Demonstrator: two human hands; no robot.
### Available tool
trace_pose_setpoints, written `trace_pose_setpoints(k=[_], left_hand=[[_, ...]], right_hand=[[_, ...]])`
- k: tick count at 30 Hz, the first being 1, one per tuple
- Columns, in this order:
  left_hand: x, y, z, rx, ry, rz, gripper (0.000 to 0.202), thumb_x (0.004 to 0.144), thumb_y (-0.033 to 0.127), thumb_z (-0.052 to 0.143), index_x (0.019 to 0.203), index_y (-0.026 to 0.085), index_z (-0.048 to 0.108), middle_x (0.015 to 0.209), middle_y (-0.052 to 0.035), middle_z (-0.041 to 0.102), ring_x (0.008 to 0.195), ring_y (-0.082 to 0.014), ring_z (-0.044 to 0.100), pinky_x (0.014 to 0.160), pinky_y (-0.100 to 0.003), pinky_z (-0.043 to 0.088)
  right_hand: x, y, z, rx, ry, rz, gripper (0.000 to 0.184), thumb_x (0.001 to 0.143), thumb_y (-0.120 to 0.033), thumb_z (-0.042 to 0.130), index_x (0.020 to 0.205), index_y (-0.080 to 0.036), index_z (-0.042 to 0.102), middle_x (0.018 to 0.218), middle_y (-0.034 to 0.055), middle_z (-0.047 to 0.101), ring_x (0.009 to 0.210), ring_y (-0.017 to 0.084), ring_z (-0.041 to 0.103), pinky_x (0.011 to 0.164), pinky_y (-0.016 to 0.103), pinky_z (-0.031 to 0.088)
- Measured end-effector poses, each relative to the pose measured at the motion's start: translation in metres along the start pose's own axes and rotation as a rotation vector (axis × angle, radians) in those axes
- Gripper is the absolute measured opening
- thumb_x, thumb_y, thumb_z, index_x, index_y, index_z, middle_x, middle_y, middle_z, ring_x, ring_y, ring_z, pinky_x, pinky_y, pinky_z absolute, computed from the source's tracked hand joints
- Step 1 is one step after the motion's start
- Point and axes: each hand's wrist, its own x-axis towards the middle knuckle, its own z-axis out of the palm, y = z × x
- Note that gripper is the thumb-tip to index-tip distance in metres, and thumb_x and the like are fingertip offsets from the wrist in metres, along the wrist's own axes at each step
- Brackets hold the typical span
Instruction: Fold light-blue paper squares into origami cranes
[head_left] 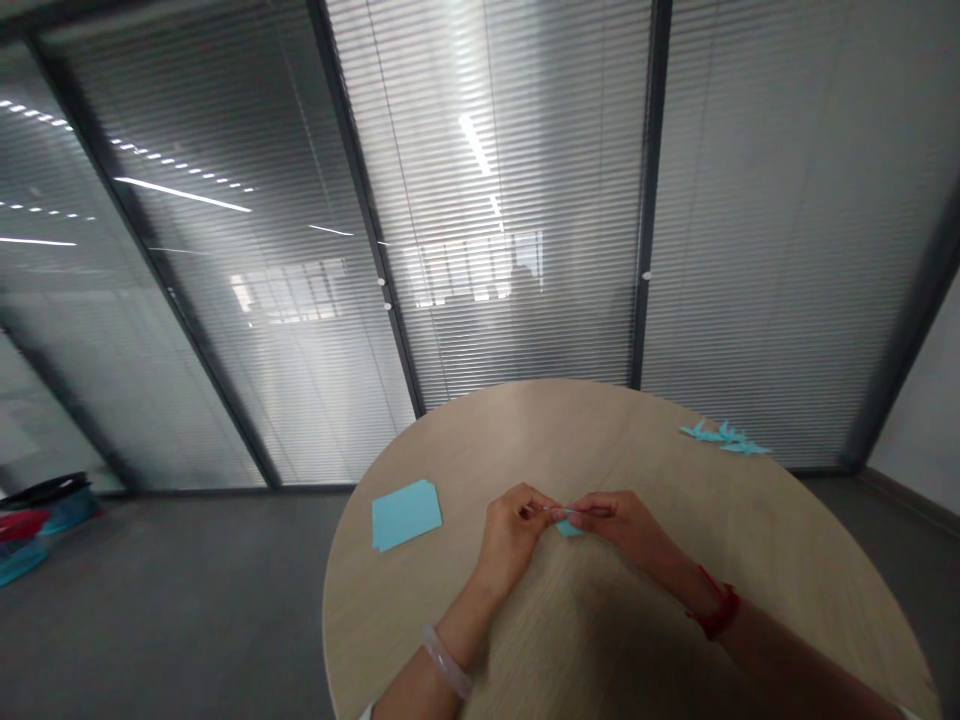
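A small piece of folded light-blue paper (569, 528) is pinched between my two hands, above the middle of the table. My left hand (517, 530) grips its left side with thumb and fingertips. On the other side my right hand (619, 522) pinches it in the same way, the fingertips of both hands nearly meeting. Much of the paper is hidden behind the fingers, so its exact folded shape cannot be made out. To the left of my left hand lies a stack of blue paper sheets (406, 515), slightly fanned.
Several folded blue paper pieces with pointed tips (726, 437) lie near the far right edge of the round wooden table (525, 430). Beyond the table stands a glass partition with blinds (517, 200). Red, blue and black objects (45, 525) are on the floor at far left.
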Motion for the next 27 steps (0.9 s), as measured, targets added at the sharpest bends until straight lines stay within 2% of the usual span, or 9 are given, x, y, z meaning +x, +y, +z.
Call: trace_pose_setpoints(k=[8,14,18,23,27], left_hand=[[0.0,-0.008,0.009,-0.04,-0.036,-0.056,0.021,0.069,0.036,0.072,0.067,0.015,0.068,0.065,-0.0011,0.063,0.058,-0.0123,0.051,0.055,-0.023,0.038],[0.003,-0.01,0.009,-0.14,-0.014,-0.092,0.024,0.07,0.037,0.07,0.069,0.014,0.067,0.067,-0.0026,0.064,0.06,-0.0133,0.053,0.059,-0.025,0.04],[0.005,-0.012,0.008,-0.183,0.021,-0.117,0.024,0.07,0.038,0.068,0.07,0.014,0.066,0.064,-0.0014,0.061,0.059,-0.0133,0.053,0.059,-0.025,0.042],[0.006,-0.015,0.008,-0.143,-0.091,-0.113,0.027,0.069,0.035,0.068,0.086,0.015,0.07,0.074,-0.0032,0.065,0.064,-0.0148,0.054,0.059,-0.024,0.042],[0.005,-0.018,0.007,-0.01,-0.145,-0.104,0.025,0.072,0.039,0.064,0.072,0.015,0.072,0.066,-0.0034,0.065,0.062,-0.0149,0.052,0.059,-0.025,0.039]], right_hand=[[-0.001,0.001,-0.003,-0.163,0.049,-0.049,0.026,0.075,-0.04,0.065,0.069,-0.017,0.074,0.06,0.0006,0.066,0.058,0.016,0.057,0.054,0.026,0.038],[0.003,0.005,-0.001,0.046,0.032,0.021,0.035,0.07,-0.049,0.069,0.079,-0.016,0.073,0.072,0.0041,0.072,0.069,0.021,0.065,0.065,0.03,0.05],[0.006,0.009,-0.004,0.123,0.035,0.077,0.041,0.066,-0.053,0.071,0.08,-0.015,0.072,0.078,0.0067,0.074,0.075,0.023,0.069,0.072,0.034,0.052],[0.003,0.008,-0.005,-0.024,0.023,0.032,0.032,0.072,-0.047,0.066,0.078,-0.016,0.071,0.076,0.0063,0.075,0.074,0.023,0.069,0.069,0.031,0.051],[0.0,0.007,-0.002,-0.136,0.005,0.017,0.027,0.076,-0.04,0.062,0.075,-0.015,0.071,0.075,0.0066,0.074,0.072,0.022,0.068,0.066,0.029,0.049]])
